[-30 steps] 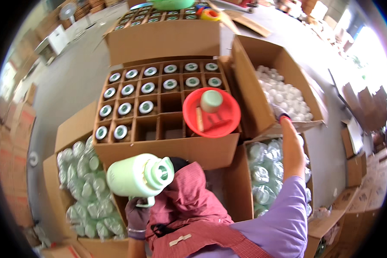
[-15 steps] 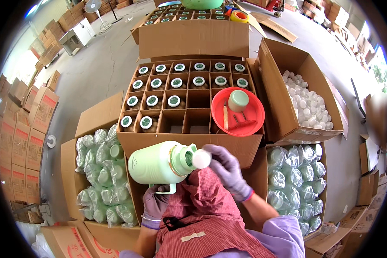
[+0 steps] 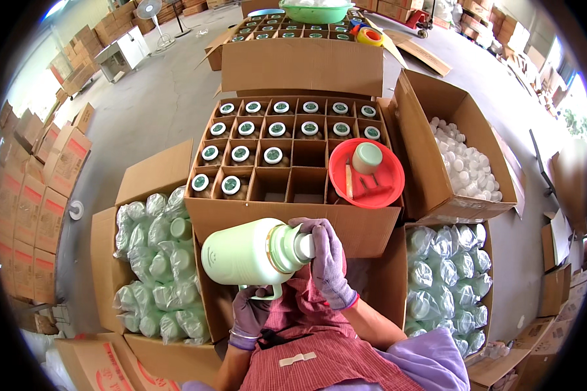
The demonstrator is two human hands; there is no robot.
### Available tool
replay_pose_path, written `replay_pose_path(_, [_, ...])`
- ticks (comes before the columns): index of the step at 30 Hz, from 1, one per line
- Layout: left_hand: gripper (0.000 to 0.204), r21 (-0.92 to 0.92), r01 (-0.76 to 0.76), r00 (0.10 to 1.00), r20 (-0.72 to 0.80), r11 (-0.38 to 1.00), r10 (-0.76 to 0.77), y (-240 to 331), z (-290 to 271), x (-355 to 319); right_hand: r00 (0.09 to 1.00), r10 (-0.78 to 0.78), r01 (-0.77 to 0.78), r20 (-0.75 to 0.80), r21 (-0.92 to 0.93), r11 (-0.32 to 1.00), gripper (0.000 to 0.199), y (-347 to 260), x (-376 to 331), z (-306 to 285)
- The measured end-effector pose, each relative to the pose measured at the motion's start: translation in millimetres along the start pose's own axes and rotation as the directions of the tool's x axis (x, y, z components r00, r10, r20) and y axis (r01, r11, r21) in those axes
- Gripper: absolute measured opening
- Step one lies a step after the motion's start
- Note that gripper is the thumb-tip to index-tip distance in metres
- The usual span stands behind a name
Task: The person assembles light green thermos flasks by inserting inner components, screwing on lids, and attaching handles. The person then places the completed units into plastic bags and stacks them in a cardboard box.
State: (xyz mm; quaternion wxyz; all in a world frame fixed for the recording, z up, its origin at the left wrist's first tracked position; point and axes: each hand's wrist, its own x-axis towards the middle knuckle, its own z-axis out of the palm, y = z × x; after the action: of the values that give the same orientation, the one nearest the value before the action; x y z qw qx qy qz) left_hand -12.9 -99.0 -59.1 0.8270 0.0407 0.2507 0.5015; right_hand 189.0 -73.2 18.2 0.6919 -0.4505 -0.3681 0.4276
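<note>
A pale green vacuum jug [image 3: 238, 253] lies on its side above my lap, its mouth turned to the right. My left hand [image 3: 249, 319], in a grey-purple glove, is closed round its handle from below. At the jug's mouth, my gloved right hand [image 3: 329, 264] grips a white stopper [image 3: 304, 246], which sits against the neck. Its fingers partly cover the stopper, so how deep it sits cannot be seen. Just beyond is a divided carton [image 3: 274, 215] with white-rimmed, green-centred round tops [image 3: 240, 154] in most of its compartments.
A red basin [image 3: 400, 168] with a pale green cup [image 3: 368, 158] and small tools rests on the divided carton's right corner. White stoppers [image 3: 466, 163] fill a carton at right. Plastic-wrapped green pieces fill cartons at left [image 3: 160, 234] and right [image 3: 443, 268]. Another filled carton [image 3: 300, 72] stands beyond.
My right hand has brought the stopper from just off the jug's mouth onto it, fingers now wrapped round it. The jug has turned slightly, its mouth facing more to the right.
</note>
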Motion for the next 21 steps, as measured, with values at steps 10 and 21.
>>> replay_pose_path(10, [0.019,0.001,-0.036,0.999,-0.002,0.999,0.036,4,-18,5,0.979,-0.178,0.189,0.094,-0.122,0.974,0.037,31,6,-3])
replay_pose_path(21, [0.026,-0.075,-0.073,0.995,0.064,0.995,0.078,23,15,24,0.979,-0.119,-0.175,-0.163,-0.980,-0.096,0.089,45,217,-198])
